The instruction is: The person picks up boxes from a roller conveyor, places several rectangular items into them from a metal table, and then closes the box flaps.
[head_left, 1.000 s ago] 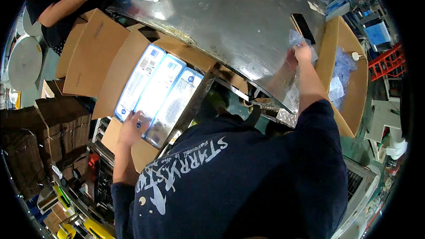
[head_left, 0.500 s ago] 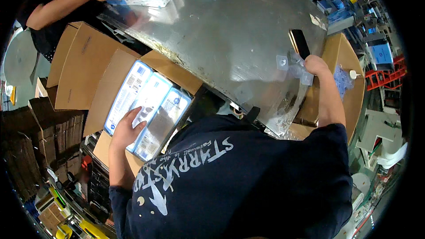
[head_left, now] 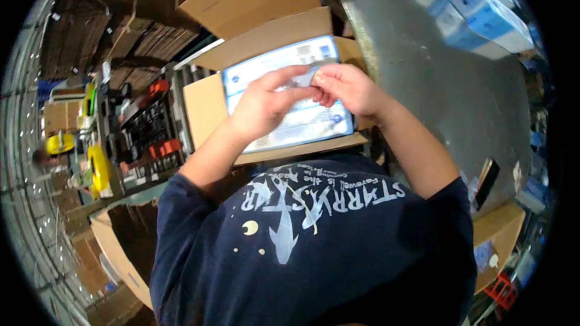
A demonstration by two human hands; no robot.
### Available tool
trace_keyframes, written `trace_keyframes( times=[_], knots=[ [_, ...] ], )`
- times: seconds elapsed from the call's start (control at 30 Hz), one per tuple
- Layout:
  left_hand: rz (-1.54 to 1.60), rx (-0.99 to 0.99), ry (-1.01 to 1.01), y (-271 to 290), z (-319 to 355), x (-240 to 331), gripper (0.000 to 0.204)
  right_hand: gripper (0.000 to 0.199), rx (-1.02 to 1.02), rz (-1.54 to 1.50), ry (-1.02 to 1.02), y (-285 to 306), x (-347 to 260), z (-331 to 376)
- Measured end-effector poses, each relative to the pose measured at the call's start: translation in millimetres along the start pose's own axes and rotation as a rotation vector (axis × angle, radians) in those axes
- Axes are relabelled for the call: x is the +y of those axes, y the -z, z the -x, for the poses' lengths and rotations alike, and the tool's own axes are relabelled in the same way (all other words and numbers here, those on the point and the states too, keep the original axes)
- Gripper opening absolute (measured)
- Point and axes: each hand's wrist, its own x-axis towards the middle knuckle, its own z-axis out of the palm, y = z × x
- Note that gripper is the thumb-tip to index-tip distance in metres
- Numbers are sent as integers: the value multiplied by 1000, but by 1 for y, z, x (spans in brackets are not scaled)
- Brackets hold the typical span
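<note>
Over an open cardboard box [head_left: 275, 30], my two hands meet at the fingertips. My right hand [head_left: 350, 89] is closed, pinching a small clear plastic piece [head_left: 304, 79] between thumb and finger. On the other side of it, the thumb and fingers of my left hand [head_left: 266, 102] close on the same piece, whose shape is partly hidden and blurred. Beneath my hands, blue-and-white plastic-wrapped packs [head_left: 296, 133] lie flat in the box, side by side.
To the right stands a metal table [head_left: 423, 96] with more blue-and-white packs [head_left: 477, 9] at its far end and a dark flat object [head_left: 487, 182] nearer me. Another carton [head_left: 498, 229] holds small clear pieces at lower right. Stacked flat cardboard [head_left: 90, 18] is at far left.
My view has turned left toward the box. My right hand has come from the table's clear plastic pieces to the box, bringing one along. My left hand has lifted off the packs to meet it.
</note>
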Motion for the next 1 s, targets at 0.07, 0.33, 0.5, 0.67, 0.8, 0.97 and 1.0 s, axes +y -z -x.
trace_keyframes(
  times=[0.07, 0.33, 0.5, 0.67, 0.8, 0.97, 1.0],
  knots=[
    [-86, -38, 253, 25, 46, -22, 31, 22, 17, 455, 114, 4, 12, -8],
    [-441, -861, 545, 15, 161, -91, 24, 23, 129, 777, -232, 3, 72, 13],
    [-429, -681, 194, 20, 185, -109, 27, 21, 457, 602, -226, 13, 111, 48],
    [-314, -618, 81, 12, 188, -109, 24, 16, 749, 313, -410, 19, 124, 72],
    [-284, -489, 25, 14, 215, -116, 25, 16, 783, 514, -425, 12, 117, 78],
    [-216, -148, 102, 23, 221, -116, 25, 26, 298, 1325, -429, -46, 20, -8],
    [-221, -186, 149, 33, 222, -121, 24, 28, 123, 1399, -262, -69, 15, -38]
  ],
)
